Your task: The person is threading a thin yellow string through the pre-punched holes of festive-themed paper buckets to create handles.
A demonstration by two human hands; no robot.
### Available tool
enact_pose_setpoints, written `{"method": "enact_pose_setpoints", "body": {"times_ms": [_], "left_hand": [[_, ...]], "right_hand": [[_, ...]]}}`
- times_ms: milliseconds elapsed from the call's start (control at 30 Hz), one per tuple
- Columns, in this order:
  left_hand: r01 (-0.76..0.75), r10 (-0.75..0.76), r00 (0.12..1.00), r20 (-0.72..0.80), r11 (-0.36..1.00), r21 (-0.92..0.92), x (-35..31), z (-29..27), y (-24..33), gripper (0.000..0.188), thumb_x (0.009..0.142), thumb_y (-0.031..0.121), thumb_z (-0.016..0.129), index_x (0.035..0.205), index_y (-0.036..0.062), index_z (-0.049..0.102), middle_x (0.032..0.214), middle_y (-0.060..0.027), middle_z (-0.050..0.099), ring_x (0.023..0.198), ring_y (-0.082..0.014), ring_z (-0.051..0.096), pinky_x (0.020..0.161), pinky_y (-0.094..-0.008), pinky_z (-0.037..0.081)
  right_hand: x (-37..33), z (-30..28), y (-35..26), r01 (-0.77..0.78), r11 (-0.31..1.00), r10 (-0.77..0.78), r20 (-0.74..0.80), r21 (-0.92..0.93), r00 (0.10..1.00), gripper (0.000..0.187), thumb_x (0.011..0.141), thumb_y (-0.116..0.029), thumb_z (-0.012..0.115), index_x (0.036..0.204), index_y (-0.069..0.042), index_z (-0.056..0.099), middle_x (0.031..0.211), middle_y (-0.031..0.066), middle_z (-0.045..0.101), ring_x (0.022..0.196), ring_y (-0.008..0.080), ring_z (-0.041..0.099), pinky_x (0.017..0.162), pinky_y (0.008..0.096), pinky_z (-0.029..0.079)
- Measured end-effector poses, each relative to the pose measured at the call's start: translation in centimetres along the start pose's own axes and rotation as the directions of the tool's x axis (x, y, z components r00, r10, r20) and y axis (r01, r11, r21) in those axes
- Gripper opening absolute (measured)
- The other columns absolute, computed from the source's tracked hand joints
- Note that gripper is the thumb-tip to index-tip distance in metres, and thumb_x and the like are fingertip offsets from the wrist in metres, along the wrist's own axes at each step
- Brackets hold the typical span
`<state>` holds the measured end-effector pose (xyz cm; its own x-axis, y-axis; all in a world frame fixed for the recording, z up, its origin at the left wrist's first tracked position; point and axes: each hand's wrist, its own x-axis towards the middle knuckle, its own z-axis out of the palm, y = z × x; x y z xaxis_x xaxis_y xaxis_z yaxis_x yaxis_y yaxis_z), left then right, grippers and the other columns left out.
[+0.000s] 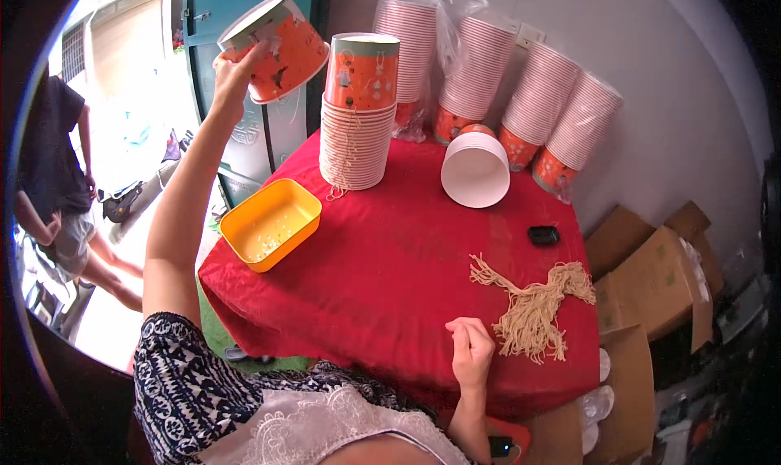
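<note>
Raised at the upper left, my left hand [234, 76] grips an orange paper tub [291, 52] with a grey-green band, holding it tilted. Just right of it stands a tall stack of upside-down paper tubs [355, 144], with pale strings hanging down its side. My right hand [472, 349] is over the table's near edge with its fingers curled together; whether anything small is inside them is hidden. Beside that hand lies a bundle of beige strings [533, 314]. A single tub [475, 172] rests on its side, its white inside facing me.
A yellow plastic tray [286, 244] with small white bits sits at the left of the red-covered table [390, 253]. Several plastic-wrapped tub stacks [480, 66] line the wall. A small black object [543, 235] lies rightward. Cardboard boxes [651, 278] stand right; a person [57, 172] is outside.
</note>
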<state>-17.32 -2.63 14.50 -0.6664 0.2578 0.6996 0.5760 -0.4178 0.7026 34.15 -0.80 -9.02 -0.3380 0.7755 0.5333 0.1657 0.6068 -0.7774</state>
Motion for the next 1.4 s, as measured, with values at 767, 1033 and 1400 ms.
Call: {"method": "enact_pose_setpoints", "body": {"times_ms": [767, 1033, 1400], "left_hand": [[0.117, -0.113, 0.993, 0.031, 0.969, -0.216, 9.6, 6.5, -2.6, 0.114, 0.061, 0.051, 0.089, 0.13, -0.0125, 0.024, 0.115, -0.022, 0.055, 0.099, -0.0251, 0.065, 0.083, -0.0351, 0.056], [-0.044, 0.042, 0.996, 0.076, 0.998, 0.034, 6.7, 13.1, 0.1, 0.105, 0.063, 0.055, 0.087, 0.121, -0.0119, 0.032, 0.107, -0.0238, 0.061, 0.092, -0.026, 0.068, 0.08, -0.0335, 0.057], [0.031, -0.059, 0.996, 0.069, 0.935, 0.352, 6.4, 16.1, -4.4, 0.127, 0.052, 0.071, 0.083, 0.134, -0.0117, 0.034, 0.124, -0.0272, 0.056, 0.114, -0.0339, 0.061, 0.095, -0.0401, 0.051]], "right_hand": [[0.3, 0.6, -0.8, -0.075, 0.994, 0.077, 0.02, -0.086, 0.997, 0.018, 0.091, -0.007, 0.057, 0.086, 0.006, 0.068, 0.087, 0.0154, 0.066, 0.078, 0.0269, 0.066, 0.072, 0.0351, 0.052], [0.4, 0.5, -0.8, -0.054, 0.992, 0.056, 0.01, -0.116, 0.998, 0.017, 0.091, -0.003, 0.055, 0.084, 0.007, 0.066, 0.084, 0.0145, 0.066, 0.077, 0.0244, 0.065, 0.071, 0.0322, 0.052], [0.3, 0.4, -1.0, -0.068, 0.993, 0.07, 0.024, -0.096, 0.997, 0.019, 0.092, -0.006, 0.055, 0.084, 0.007, 0.067, 0.084, 0.0147, 0.066, 0.078, 0.0241, 0.065, 0.072, 0.0321, 0.051]]}}
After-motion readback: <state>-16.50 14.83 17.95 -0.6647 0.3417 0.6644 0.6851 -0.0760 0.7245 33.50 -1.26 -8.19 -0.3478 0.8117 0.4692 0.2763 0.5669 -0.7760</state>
